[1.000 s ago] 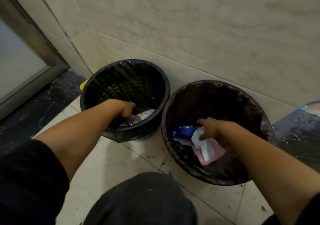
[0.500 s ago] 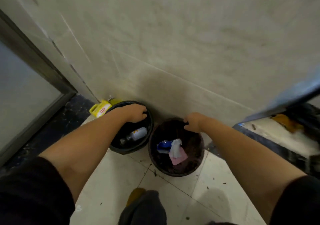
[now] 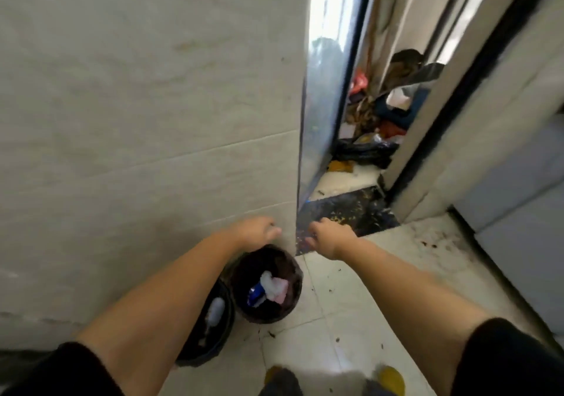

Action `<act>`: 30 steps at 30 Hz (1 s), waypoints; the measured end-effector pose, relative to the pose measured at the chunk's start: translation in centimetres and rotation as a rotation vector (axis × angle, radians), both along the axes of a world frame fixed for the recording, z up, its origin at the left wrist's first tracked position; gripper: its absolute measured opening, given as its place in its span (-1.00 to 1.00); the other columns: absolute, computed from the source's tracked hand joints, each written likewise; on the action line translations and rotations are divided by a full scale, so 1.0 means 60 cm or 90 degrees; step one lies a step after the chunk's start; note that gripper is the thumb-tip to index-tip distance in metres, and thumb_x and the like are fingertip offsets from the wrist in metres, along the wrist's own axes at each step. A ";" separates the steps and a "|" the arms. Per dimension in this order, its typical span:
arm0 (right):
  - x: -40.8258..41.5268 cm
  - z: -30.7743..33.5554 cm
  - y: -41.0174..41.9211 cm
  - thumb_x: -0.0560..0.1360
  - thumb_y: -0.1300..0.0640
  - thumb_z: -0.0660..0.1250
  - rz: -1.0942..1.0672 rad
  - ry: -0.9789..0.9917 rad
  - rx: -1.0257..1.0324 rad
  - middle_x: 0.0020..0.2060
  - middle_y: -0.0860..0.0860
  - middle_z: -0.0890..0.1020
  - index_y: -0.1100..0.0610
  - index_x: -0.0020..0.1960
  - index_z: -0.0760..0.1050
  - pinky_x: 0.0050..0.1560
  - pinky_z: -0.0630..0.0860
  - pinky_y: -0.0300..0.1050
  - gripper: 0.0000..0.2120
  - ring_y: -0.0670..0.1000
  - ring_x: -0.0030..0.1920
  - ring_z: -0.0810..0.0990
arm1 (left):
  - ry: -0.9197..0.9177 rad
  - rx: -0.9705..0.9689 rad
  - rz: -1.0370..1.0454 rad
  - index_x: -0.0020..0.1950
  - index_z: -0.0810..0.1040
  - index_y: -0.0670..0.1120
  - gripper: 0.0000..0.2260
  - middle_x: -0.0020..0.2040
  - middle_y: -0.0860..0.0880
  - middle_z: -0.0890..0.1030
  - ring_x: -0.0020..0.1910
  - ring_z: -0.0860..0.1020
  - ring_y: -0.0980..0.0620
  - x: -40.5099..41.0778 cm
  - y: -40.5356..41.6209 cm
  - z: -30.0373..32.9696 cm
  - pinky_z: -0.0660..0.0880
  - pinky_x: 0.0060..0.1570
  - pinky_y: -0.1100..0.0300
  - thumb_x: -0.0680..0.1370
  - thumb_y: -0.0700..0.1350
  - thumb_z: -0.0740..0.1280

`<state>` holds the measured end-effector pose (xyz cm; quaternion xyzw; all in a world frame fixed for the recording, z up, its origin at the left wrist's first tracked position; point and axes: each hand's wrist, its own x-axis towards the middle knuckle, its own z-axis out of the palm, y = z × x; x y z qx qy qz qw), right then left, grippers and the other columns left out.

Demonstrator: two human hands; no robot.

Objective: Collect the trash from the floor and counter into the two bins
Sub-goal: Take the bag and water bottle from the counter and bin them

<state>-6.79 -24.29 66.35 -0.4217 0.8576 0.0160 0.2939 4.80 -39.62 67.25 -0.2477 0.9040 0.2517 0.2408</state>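
Observation:
Two bins stand against the tiled wall below my arms. The brown-lined bin [image 3: 244, 276] holds a white tissue [image 3: 268, 282], pink paper [image 3: 281, 290] and a blue wrapper [image 3: 255, 292]. The black bin [image 3: 224, 331] to its left is partly hidden by my left forearm, and a pale bottle [image 3: 215, 310] lies inside it. My left hand [image 3: 256, 232] hovers above the brown bin's far rim, empty, fingers loosely curled. My right hand [image 3: 328, 236] hangs to the right of the bins near the wall corner, also empty.
A metal door frame [image 3: 317, 120] edges the wall corner. Behind it are a dark speckled threshold [image 3: 348, 215] and a pile of bags and clothes [image 3: 375, 126]. Small crumbs [image 3: 337, 339] dot the white floor tiles. A grey cabinet [image 3: 518, 200] stands at the right. My yellow slippers [image 3: 390, 379] show at the bottom.
I have stood up and turned right, so the bins look smaller and lower. Both hands left the bin rims and now hang empty above them. The doorway came into view.

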 end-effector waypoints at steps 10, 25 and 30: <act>0.096 0.067 0.402 0.61 -0.07 0.02 -0.451 0.161 -0.078 0.34 0.10 0.43 0.08 0.37 0.34 0.35 0.29 0.15 -0.58 0.15 0.34 0.39 | 0.116 -0.058 -0.362 0.45 0.32 -0.01 -0.54 0.38 -0.12 0.47 0.33 0.45 -0.14 -0.083 0.336 0.060 0.41 0.33 -0.12 0.62 0.17 0.04; 0.669 0.102 0.908 0.61 -0.07 0.04 -1.023 0.207 0.055 0.29 0.15 0.44 0.13 0.31 0.38 0.32 0.29 0.11 -0.60 0.17 0.31 0.41 | 0.114 -0.014 -0.921 0.48 0.28 -0.04 -0.50 0.46 -0.13 0.39 0.43 0.36 -0.14 0.236 0.929 0.065 0.33 0.40 -0.06 0.62 0.17 0.04; 0.834 0.114 0.938 0.61 -0.07 0.03 -1.203 0.231 0.095 0.29 0.13 0.43 0.10 0.35 0.36 0.35 0.27 0.16 -0.59 0.18 0.32 0.40 | 0.154 0.001 -1.106 0.47 0.29 -0.07 -0.53 0.40 -0.18 0.43 0.38 0.41 -0.16 0.347 1.016 0.091 0.35 0.36 0.01 0.64 0.13 0.05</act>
